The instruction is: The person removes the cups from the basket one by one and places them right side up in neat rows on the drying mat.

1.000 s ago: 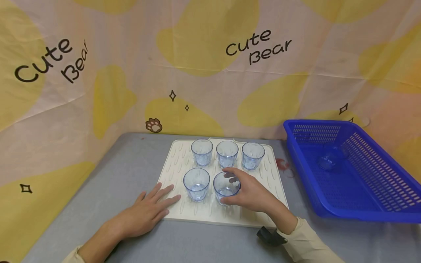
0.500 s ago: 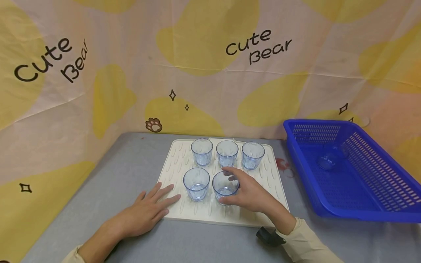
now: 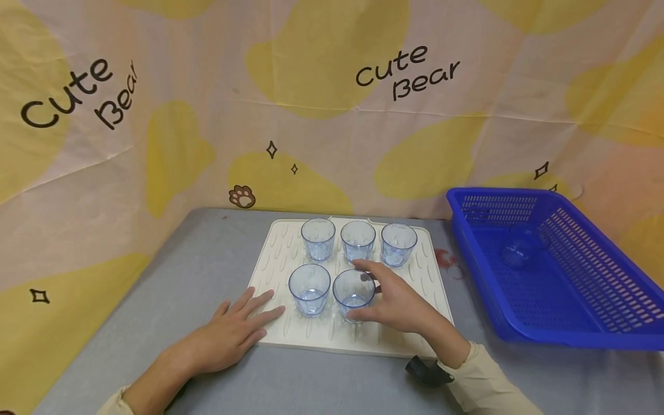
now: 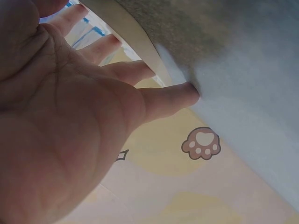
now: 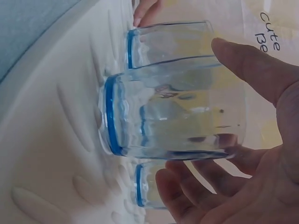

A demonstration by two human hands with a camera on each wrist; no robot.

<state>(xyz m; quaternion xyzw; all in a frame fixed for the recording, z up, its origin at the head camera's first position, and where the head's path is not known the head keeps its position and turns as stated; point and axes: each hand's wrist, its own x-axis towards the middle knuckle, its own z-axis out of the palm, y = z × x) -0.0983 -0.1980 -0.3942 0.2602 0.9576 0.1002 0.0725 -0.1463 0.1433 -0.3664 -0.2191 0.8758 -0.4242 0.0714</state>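
Observation:
In the head view my right hand (image 3: 396,300) is spread around a clear bluish drinking glass (image 3: 354,295) at the front right of the group, thumb at the near side. In the right wrist view, this glass (image 5: 173,109) stands upright on the mat, and my fingers (image 5: 191,186) are loosely bent beside it, mostly apart from its wall. My left hand (image 3: 230,337) lies with spread fingers at the left edge of the white ridged mat (image 3: 275,253). Nearest to it stands another glass (image 3: 309,291).
Three more glasses (image 3: 358,241) stand in a row at the back of the mat. To the right is a blue plastic basket (image 3: 482,294) with a glass (image 3: 516,253) inside. A printed cloth (image 3: 321,132) hangs behind the grey table (image 3: 207,253).
The front right glass has shifted slightly left across the mat. My right fingers have loosened from it, the index finger now lifted off its rim. My left hand has stayed still.

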